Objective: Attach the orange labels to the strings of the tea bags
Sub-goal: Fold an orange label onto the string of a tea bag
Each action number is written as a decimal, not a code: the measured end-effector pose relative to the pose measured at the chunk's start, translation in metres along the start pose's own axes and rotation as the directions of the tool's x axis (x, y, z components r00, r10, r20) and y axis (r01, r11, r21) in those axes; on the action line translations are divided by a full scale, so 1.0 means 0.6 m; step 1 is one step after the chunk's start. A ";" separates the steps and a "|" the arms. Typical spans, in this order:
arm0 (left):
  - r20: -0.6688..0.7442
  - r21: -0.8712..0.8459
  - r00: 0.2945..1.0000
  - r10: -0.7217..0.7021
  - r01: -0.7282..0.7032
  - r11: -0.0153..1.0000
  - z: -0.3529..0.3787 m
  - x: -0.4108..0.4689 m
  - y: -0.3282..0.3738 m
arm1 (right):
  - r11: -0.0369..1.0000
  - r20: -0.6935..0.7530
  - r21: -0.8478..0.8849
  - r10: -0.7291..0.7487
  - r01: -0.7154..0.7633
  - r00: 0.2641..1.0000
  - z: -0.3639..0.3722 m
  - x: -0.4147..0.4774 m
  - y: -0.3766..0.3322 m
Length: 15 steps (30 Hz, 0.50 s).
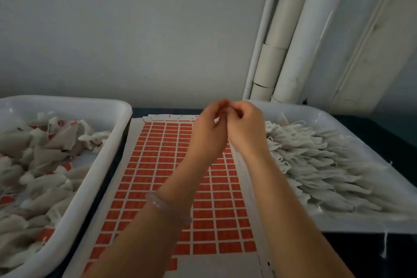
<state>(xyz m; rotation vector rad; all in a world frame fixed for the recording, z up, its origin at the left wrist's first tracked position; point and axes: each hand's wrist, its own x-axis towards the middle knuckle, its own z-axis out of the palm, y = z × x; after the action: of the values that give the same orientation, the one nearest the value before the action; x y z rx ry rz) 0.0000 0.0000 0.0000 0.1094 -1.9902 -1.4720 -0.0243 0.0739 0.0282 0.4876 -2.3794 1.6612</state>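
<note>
Progress looks partial, judging by the 2 white trays on the dark table (pixel 372 255). The left tray (pixel 108 165) holds a loose heap of finished tea bags (pixel 45 165), with orange tags showing here and there among them. The right tray (pixel 338 223) is stacked with plain tea bags (pixel 327 165) in overlapping rows, strings bunched at the far end and no orange visible, so a large share seems left to do.

Between the trays lies the sheet of orange labels (pixel 225 210). Most of its grid is full; only the near end shows a bare grey patch where labels are gone.

Both hands are raised above the far end of the sheet, touching each other. The left hand (pixel 209 128), with a pale bracelet (pixel 167 207) on its wrist, and the right hand (pixel 246 124) have fingers curled with the tips drawn together. Likely 1 label is being pressed onto a string, but whatever sits between the fingertips is too small and blurred to tell.
</note>
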 end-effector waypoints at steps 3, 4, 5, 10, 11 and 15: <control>0.151 0.181 0.988 -0.009 -0.019 0.983 0.051 0.034 0.010 | 0.928 0.003 -0.372 0.001 0.000 1.000 -0.054 0.051 0.013; 0.211 0.270 0.976 -0.049 -0.010 0.963 0.071 0.041 0.011 | 0.890 0.028 -0.453 0.069 -0.049 0.997 -0.070 0.067 0.023; 0.256 0.366 0.961 -0.104 0.003 0.931 0.087 0.049 -0.001 | 0.838 0.067 -0.541 0.131 -0.075 0.989 -0.078 0.079 0.042; 0.349 0.561 0.901 -0.259 0.021 0.828 0.117 0.078 -0.054 | 0.682 0.129 -0.723 0.283 -0.105 0.950 -0.078 0.094 0.138; 0.339 0.561 0.908 -0.246 0.015 0.828 0.121 0.083 -0.059 | 0.694 0.110 -0.711 0.267 -0.112 0.957 -0.077 0.095 0.149; 0.331 0.640 0.921 -0.204 -0.060 0.766 0.138 0.088 -0.067 | 0.742 0.005 -0.661 0.156 -0.114 0.988 -0.081 0.100 0.161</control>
<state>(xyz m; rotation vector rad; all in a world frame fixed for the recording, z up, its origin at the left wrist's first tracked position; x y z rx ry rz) -0.0986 0.0310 -0.0244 0.2036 -2.7844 -0.8180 -0.1175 0.1404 -0.0182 0.2310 -2.8702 0.7241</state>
